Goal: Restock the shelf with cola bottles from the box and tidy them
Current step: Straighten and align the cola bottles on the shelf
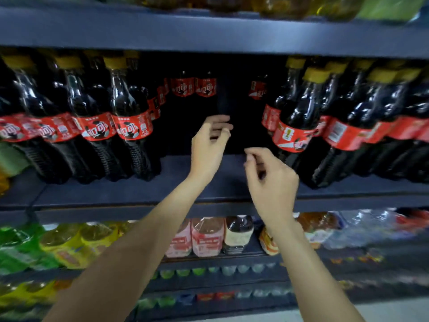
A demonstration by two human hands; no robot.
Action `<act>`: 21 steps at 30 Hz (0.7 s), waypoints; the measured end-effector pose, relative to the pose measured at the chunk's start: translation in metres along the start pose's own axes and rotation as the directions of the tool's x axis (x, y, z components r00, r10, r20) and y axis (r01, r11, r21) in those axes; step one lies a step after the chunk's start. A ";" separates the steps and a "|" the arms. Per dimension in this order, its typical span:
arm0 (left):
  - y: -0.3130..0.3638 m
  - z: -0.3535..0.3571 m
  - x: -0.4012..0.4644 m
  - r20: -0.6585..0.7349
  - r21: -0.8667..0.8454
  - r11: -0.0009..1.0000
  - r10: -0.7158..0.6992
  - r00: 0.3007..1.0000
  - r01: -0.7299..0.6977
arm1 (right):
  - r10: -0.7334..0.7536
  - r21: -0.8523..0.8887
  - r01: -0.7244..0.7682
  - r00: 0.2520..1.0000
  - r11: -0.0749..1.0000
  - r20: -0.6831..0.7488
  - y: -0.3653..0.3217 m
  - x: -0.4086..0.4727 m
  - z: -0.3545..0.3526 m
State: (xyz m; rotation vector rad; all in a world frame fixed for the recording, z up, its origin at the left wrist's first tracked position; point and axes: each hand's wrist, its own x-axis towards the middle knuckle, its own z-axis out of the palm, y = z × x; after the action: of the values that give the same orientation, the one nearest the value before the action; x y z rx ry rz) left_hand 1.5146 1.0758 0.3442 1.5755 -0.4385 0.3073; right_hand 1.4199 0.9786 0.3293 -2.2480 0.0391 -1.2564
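Note:
Cola bottles with yellow caps and red labels stand in rows on a dark shelf (162, 189). One group (130, 126) fills the left side, another group (297, 126) leans on the right. Between them is a dark gap with a few bottles (193, 87) far back. My left hand (210, 145) reaches into the gap, fingers loosely curled, holding nothing. My right hand (271, 180) hovers lower and nearer, in front of the shelf edge, fingers loosely curled and empty. The box is out of view.
The shelf above (209, 36) carries yellowish bottles. Below, a shelf holds green and yellow drink packs (58, 242), pink and brown packs (209, 238) and clear bottle packs (362, 228). Lower shelves show small bottle caps.

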 end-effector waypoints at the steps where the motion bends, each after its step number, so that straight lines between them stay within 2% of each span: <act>1: -0.003 0.007 -0.002 0.042 0.012 1.000 -0.013 0.999 0.012 | 0.024 -0.002 -0.025 0.994 1.000 -0.107 0.003 -0.006 -0.010; 3: -0.009 0.025 -0.003 0.132 0.036 0.997 -0.071 0.989 0.067 | 0.139 -0.011 -0.146 0.957 0.989 -0.256 0.014 -0.015 -0.021; 4: -0.012 0.033 -0.001 0.184 0.047 0.996 -0.089 0.979 0.082 | 0.217 0.001 -0.226 0.935 0.974 -0.281 0.020 -0.016 -0.024; 5: -0.015 0.042 0.002 0.237 0.064 0.994 -0.096 0.967 0.083 | 0.295 0.031 -0.297 0.919 0.954 -0.261 0.027 -0.016 -0.024; 7: -0.021 0.057 0.011 0.317 0.092 0.993 -0.097 0.944 0.071 | 0.408 0.101 -0.397 0.904 0.912 -0.131 0.035 -0.012 -0.021; 10: -0.024 0.071 0.022 0.345 0.103 0.994 -0.066 0.936 0.032 | 0.418 0.137 -0.415 0.908 0.900 0.005 0.043 -0.003 -0.017; 14: -0.029 0.072 0.031 0.413 0.126 0.992 -0.056 0.909 0.004 | 0.390 0.095 -0.391 0.920 0.915 0.032 0.051 0.006 -0.018; 16: -0.032 0.068 0.027 0.367 0.164 0.986 -0.034 0.930 -0.028 | 0.374 0.083 -0.376 0.926 0.923 0.043 0.052 0.006 -0.019; 19: -0.028 0.055 0.013 0.113 0.298 0.954 0.005 0.994 -0.038 | 0.356 0.065 -0.358 0.934 0.931 0.042 0.051 0.007 -0.020; 21: -0.028 0.044 0.007 -0.047 0.380 0.925 0.046 0.998 -0.024 | 0.355 0.065 -0.358 0.933 0.931 0.048 0.049 0.009 -0.019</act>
State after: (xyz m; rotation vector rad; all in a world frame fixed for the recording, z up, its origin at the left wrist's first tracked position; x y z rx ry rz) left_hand 1.5305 1.0320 0.3206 1.9339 -0.3791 0.4845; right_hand 1.4213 0.9256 0.3204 -2.0809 0.3670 -1.0045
